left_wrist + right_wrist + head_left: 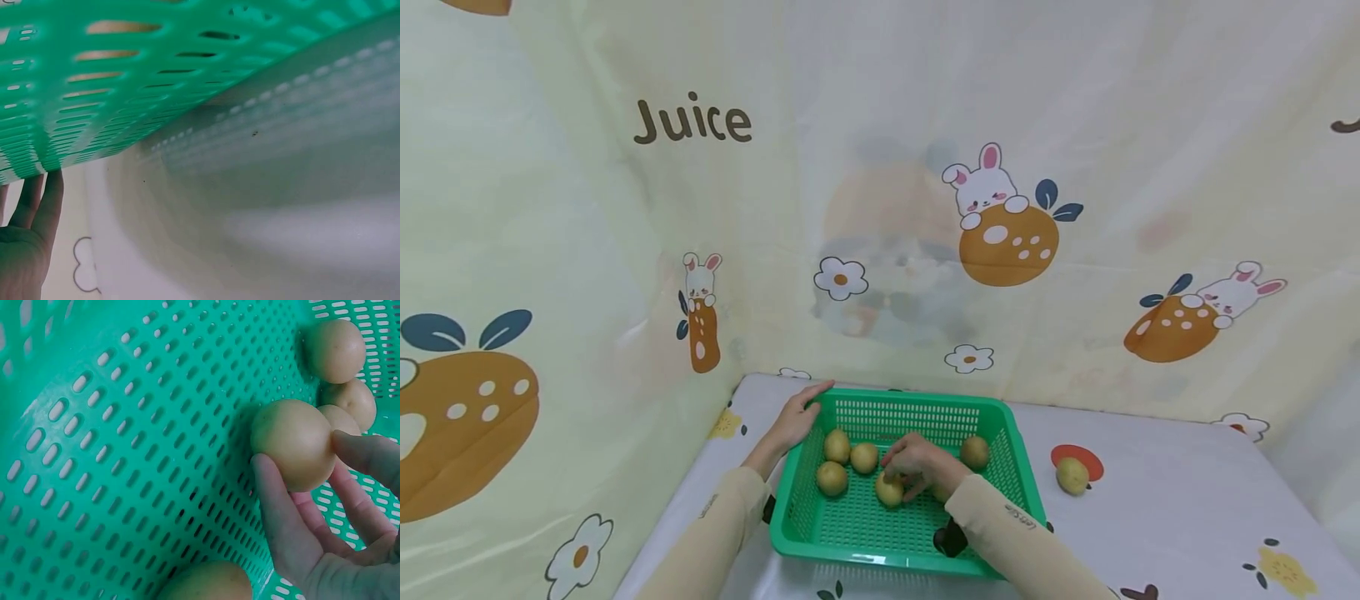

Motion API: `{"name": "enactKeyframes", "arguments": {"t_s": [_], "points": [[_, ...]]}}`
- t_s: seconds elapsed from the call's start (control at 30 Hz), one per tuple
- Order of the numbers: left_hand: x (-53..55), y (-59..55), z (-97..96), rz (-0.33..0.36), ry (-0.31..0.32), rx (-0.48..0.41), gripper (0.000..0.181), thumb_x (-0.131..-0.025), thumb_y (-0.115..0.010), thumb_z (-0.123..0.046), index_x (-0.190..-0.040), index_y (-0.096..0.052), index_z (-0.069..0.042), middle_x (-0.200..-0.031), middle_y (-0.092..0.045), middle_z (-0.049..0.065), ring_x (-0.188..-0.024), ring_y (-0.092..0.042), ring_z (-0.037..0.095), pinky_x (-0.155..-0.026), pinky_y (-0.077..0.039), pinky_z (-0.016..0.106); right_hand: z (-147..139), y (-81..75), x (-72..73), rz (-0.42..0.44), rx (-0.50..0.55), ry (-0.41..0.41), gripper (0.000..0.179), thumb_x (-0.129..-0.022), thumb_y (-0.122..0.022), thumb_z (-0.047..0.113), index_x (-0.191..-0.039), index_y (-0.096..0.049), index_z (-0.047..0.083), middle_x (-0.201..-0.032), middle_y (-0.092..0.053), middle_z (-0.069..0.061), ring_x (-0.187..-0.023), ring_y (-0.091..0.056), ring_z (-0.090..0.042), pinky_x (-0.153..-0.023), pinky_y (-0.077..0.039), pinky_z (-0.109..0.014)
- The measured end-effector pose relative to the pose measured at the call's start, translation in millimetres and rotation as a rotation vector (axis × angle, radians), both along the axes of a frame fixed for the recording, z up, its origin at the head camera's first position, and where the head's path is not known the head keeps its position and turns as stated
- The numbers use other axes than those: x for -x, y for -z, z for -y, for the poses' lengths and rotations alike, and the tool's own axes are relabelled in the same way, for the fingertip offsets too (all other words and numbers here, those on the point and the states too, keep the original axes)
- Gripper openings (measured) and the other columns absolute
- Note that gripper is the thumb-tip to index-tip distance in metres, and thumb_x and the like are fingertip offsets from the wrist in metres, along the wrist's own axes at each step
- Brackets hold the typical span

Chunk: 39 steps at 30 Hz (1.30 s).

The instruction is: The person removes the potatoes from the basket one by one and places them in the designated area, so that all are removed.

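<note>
A green plastic basket (pixel 850 546) with slotted walls holds several round, yellow-brown pears. My right hand (pixel 921 462) reaches down into it. There its thumb and fingers pinch a pear (pixel 294 444) near the middle of the basket floor. My left hand (pixel 793 421) rests at the far left corner of the basket rim; its fingers (pixel 47 206) lie straight against the outside in the left wrist view. Left of the held pear are three others, one a front pear (pixel 832 479). Another pear (pixel 975 452) sits near the right wall, and one beneath my right wrist is partly hidden.
On the white patterned tablecloth (pixel 1120 533), right of the basket, a single pear (pixel 1072 476) lies at the edge of a flat orange-red round patch (pixel 1086 458). A printed curtain (pixel 895 108) hangs behind the table and along its left side.
</note>
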<state>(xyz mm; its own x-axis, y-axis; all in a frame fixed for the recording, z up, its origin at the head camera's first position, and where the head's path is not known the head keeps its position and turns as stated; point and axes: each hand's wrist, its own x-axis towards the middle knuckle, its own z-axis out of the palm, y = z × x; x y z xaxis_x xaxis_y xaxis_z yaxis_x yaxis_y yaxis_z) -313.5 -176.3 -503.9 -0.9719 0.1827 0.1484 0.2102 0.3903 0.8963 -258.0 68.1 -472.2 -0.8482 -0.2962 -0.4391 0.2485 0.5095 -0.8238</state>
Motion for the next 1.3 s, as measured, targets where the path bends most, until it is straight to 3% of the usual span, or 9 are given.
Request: {"name": "enactKeyframes", "arguments": {"t_s": [0.17, 0.33, 0.5, 0.7, 0.77, 0.9, 1.07, 1.2, 1.3], "points": [[-0.6, 0.0, 0.2, -0.006, 0.002, -0.008, 0.048, -0.100, -0.041, 0.000, -0.146, -0.050, -0.011, -0.151, -0.042, 0.015, -0.143, -0.030, 0.038, -0.115, -0.022, 0.058, -6.2, -5.2, 2.2, -0.026, 0.054, -0.023, 0.032, -0.086, -0.062, -0.007, -0.118, -0.066, -0.009, -0.126, -0.056, -0.028, -0.104, -0.061, -0.048, -0.073, -0.059, -0.050], [-1.2, 0.9, 0.2, 0.006, 0.004, -0.002, 0.047, -0.101, -0.040, -0.001, -0.146, -0.050, -0.010, -0.151, -0.042, 0.014, -0.143, -0.030, 0.036, -0.115, -0.022, 0.057, -11.3, -7.5, 3.0, -0.057, 0.107, -0.017, 0.034, -0.087, -0.064, -0.005, -0.121, -0.065, -0.007, -0.126, -0.054, -0.026, -0.099, -0.062, -0.036, -0.074, -0.059, -0.048], [-0.6, 2.2, -0.1, 0.017, 0.008, -0.001, 0.047, -0.101, -0.040, -0.001, -0.146, -0.049, -0.009, -0.152, -0.042, 0.014, -0.144, -0.029, 0.036, -0.115, -0.021, 0.057, -13.8, -10.8, 2.3, -0.068, 0.184, -0.030, 0.038, -0.086, -0.063, -0.004, -0.124, -0.063, -0.008, -0.121, -0.056, -0.023, -0.099, -0.061, -0.034, -0.077, -0.058, -0.050], [-0.8, 1.9, -1.0, 0.012, 0.005, -0.005, 0.047, -0.101, -0.040, -0.001, -0.146, -0.049, -0.010, -0.152, -0.042, 0.014, -0.143, -0.029, 0.037, -0.115, -0.021, 0.058, -18.9, -18.2, 5.8, -0.111, 0.224, 0.011, 0.038, -0.089, -0.062, -0.003, -0.126, -0.061, -0.010, -0.120, -0.057, -0.024, -0.103, -0.062, -0.036, -0.079, -0.057, -0.051], [-2.6, -1.4, -1.5, 0.016, 0.006, -0.021, 0.047, -0.101, -0.040, 0.000, -0.146, -0.049, -0.008, -0.152, -0.041, 0.016, -0.144, -0.028, 0.038, -0.115, -0.020, 0.059, -21.4, -19.2, 8.3, -0.128, 0.232, 0.041, 0.037, -0.090, -0.064, -0.001, -0.126, -0.061, -0.009, -0.122, -0.058, -0.024, -0.103, -0.064, -0.036, -0.078, -0.058, -0.049], [-12.9, -19.2, -3.9, 0.021, 0.027, -0.025, 0.046, -0.100, -0.039, 0.004, -0.145, -0.047, -0.001, -0.151, -0.040, 0.021, -0.143, -0.027, 0.042, -0.114, -0.020, 0.060, -28.9, -20.9, 12.2, -0.159, 0.274, 0.100, 0.039, -0.092, -0.063, -0.001, -0.129, -0.058, -0.010, -0.124, -0.058, -0.025, -0.101, -0.065, -0.034, -0.076, -0.059, -0.047], [-24.2, -37.0, -5.4, 0.027, 0.051, 0.009, 0.046, -0.100, -0.039, 0.003, -0.146, -0.045, 0.001, -0.151, -0.039, 0.023, -0.143, -0.027, 0.042, -0.115, -0.022, 0.058, -41.1, -23.8, 13.9, -0.177, 0.324, 0.122, 0.041, -0.095, -0.060, 0.002, -0.134, -0.054, -0.008, -0.127, -0.057, -0.025, -0.105, -0.063, -0.034, -0.083, -0.056, -0.051], [-26.7, -39.0, -5.0, 0.037, 0.050, 0.005, 0.046, -0.100, -0.039, 0.003, -0.146, -0.046, 0.001, -0.152, -0.039, 0.023, -0.143, -0.027, 0.042, -0.115, -0.021, 0.058, -51.5, -25.2, 15.3, -0.192, 0.346, 0.138, 0.043, -0.095, -0.061, 0.002, -0.136, -0.053, -0.008, -0.127, -0.056, -0.025, -0.109, -0.062, -0.034, -0.084, -0.056, -0.050], [-21.2, -30.0, -4.6, 0.033, 0.035, -0.017, 0.046, -0.100, -0.039, 0.004, -0.145, -0.047, 0.000, -0.151, -0.039, 0.022, -0.143, -0.026, 0.042, -0.115, -0.020, 0.059, -60.4, -26.5, 16.9, -0.206, 0.360, 0.160, 0.045, -0.095, -0.062, 0.003, -0.137, -0.052, -0.007, -0.124, -0.056, -0.025, -0.107, -0.063, -0.033, -0.084, -0.056, -0.050]]}}
